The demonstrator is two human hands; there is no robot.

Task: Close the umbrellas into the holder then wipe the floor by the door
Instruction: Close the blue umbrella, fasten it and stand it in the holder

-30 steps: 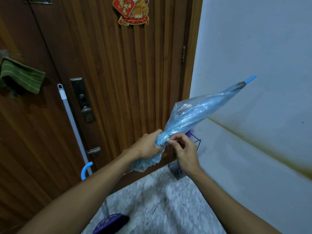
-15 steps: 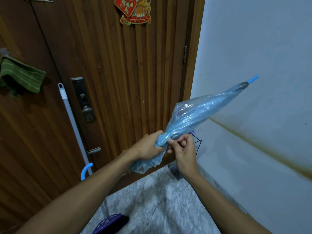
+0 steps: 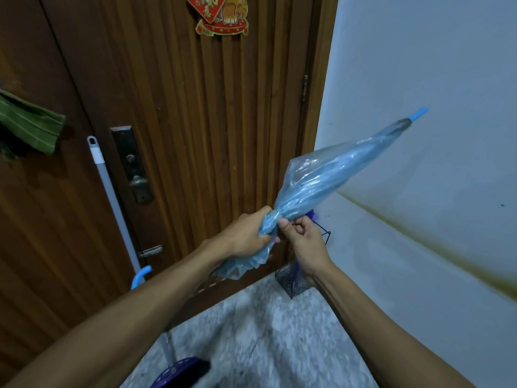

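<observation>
A folded, translucent blue umbrella (image 3: pixel 330 175) slants up to the right, its blue tip near the white wall. My left hand (image 3: pixel 246 236) is clenched round the gathered canopy near its lower end. My right hand (image 3: pixel 303 239) pinches the same bunched part from the right, thumb up against the plastic. Behind my right hand, a black wire holder (image 3: pixel 293 284) stands on the floor in the corner between door and wall, with something purple in it. The umbrella's curved blue handle (image 3: pixel 140 275) shows below my left forearm.
A brown wooden door (image 3: pixel 195 121) with a lock plate fills the left and centre. A mop pole (image 3: pixel 112 197) leans on it, its purple head (image 3: pixel 179 371) on the grey speckled floor (image 3: pixel 265 345). A green cloth (image 3: pixel 28 124) hangs at left.
The umbrella has stayed in place. My right hand's fingers have shifted on the bunched canopy, and the thumb now presses against it.
</observation>
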